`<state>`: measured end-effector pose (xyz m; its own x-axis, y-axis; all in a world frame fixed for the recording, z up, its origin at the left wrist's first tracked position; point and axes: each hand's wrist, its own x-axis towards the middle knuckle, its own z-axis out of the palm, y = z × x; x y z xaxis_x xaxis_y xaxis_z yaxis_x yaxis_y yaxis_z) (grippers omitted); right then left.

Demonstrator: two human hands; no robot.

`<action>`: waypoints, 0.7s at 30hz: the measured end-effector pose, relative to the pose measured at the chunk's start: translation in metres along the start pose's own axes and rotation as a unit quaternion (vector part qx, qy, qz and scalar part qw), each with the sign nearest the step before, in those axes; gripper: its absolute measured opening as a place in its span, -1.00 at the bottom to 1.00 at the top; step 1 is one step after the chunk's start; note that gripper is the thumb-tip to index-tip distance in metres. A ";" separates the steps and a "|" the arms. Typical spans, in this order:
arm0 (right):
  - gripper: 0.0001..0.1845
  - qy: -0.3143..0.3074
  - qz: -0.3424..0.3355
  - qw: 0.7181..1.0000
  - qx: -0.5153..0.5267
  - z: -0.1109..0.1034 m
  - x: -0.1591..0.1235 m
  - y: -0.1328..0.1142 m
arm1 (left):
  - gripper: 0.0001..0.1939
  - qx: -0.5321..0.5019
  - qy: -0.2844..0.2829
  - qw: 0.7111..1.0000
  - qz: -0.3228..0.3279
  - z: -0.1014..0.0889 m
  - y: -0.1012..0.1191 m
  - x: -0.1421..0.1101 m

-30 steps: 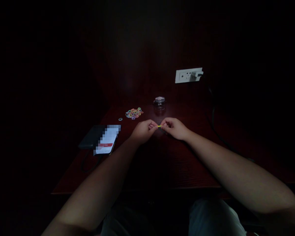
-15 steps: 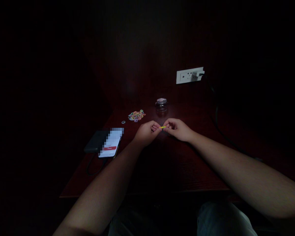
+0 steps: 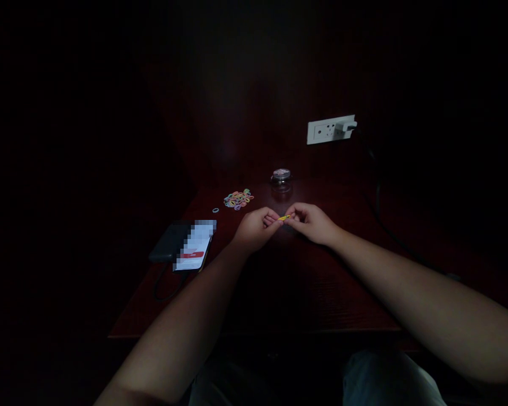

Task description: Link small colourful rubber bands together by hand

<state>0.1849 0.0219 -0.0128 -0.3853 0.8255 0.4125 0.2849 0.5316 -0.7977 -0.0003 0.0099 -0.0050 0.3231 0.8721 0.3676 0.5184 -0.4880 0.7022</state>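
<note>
Right now the yellow band (image 3: pixel 284 218) is held at both ends, out in front of the person and over the far half of the desk (image 3: pixel 279 293). The left hand (image 3: pixel 255 230) pinches one end between thumb and fingertips, and the right hand (image 3: pixel 315 224) pinches the other, so neither has let go. A second ago the band showed as a thin, nearly level strip; now it slants up toward the right and looks fuller. To me that suggests it is being turned or worked at the fingertips rather than put down, though the light is too dim to make out its exact shape from here.

Beyond, to the left, a pile of coloured bands (image 3: pixel 237 199) lies on the desk, with a loose pale band (image 3: pixel 215 212) near it but apart. Past the fingers stands a small jar (image 3: pixel 281 172), lid on. Closer in on the left, a lit phone (image 3: pixel 198 247) lies beside a dark box (image 3: pixel 168 243). Up on the wall, a white socket (image 3: pixel 320 133) carries a plug (image 3: pixel 345 127), its cord (image 3: pixel 378 194) hanging down.
</note>
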 end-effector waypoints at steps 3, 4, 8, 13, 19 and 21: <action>-0.75 0.006 -0.005 1.000 -0.011 -0.001 0.000 -0.003 | -0.78 0.001 -0.001 1.000 -0.002 -0.001 0.000 0.000; -0.75 0.011 -0.006 1.000 -0.009 -0.001 0.000 -0.003 | -0.78 0.001 0.000 1.000 -0.003 -0.001 0.001 0.000; -0.75 0.025 -0.015 1.000 0.006 -0.001 0.000 -0.003 | -0.78 -0.006 0.003 1.000 -0.004 -0.001 0.002 0.000; -0.75 0.025 -0.013 1.000 0.005 -0.002 0.000 0.000 | -0.78 0.005 0.000 1.000 -0.008 -0.003 0.004 0.000; -0.76 0.029 -0.005 1.000 -0.004 -0.002 0.000 -0.006 | -0.79 -0.003 0.004 1.000 -0.003 -0.003 0.005 -0.002; -0.75 0.031 0.000 1.000 0.000 -0.001 0.000 -0.007 | -0.79 -0.007 0.000 1.000 -0.001 -0.003 0.005 -0.002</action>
<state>0.1840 0.0180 -0.0066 -0.3308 0.8351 0.4396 0.2847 0.5324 -0.7972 -0.0006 0.0060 -0.0010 0.3220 0.8727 0.3669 0.5079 -0.4863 0.7110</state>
